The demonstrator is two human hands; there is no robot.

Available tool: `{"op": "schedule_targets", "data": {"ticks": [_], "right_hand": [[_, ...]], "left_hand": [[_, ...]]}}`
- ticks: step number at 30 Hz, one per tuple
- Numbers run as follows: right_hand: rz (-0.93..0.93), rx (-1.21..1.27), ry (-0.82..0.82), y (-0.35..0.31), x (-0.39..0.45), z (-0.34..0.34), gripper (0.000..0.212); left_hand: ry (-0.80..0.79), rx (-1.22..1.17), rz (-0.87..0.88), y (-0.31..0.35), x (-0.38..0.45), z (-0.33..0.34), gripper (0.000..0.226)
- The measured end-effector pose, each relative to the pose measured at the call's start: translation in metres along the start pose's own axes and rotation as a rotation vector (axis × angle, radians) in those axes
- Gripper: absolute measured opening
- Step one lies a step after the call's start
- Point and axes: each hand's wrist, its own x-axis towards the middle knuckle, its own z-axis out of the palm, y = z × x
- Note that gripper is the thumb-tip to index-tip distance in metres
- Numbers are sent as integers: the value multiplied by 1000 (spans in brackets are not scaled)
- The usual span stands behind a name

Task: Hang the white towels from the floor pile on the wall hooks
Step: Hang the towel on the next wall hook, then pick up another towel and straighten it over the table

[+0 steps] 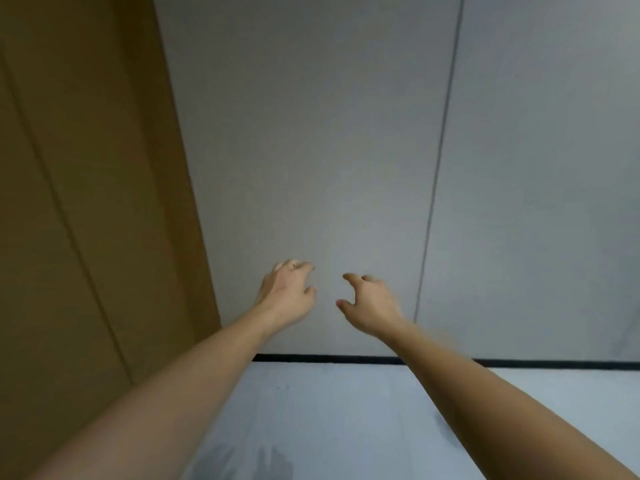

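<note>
Both of my arms reach forward toward a grey wall point(311, 150). My left hand point(287, 292) hovers in front of the wall with loosely curled fingers and holds nothing. My right hand point(370, 306) is just to its right, fingers likewise loosely curled and empty, thumb pointing toward the left hand. A small gap separates the two hands. No towel, floor pile or wall hook is in view.
A brown wooden door or panel point(86, 202) fills the left side. A thin vertical seam point(438, 168) runs down the wall to the right of my hands. A black baseboard strip point(329, 358) meets the pale grey floor point(329, 417) below.
</note>
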Motion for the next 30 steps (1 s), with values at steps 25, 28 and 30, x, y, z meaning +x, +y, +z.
{"op": "schedule_targets", "data": {"ticks": [25,28,30], "right_hand": [[1296,93,94,659,-303,-144,56],[1393,190,73,711,-323,-158,57],[1454,230,107,739,-337,-164,60]], "left_hand": [[-786,-128,1038,701,48,457,52],[-941,-137,1041,757,64,501,53],[-995,-123,1052,790,70,527,54]]}}
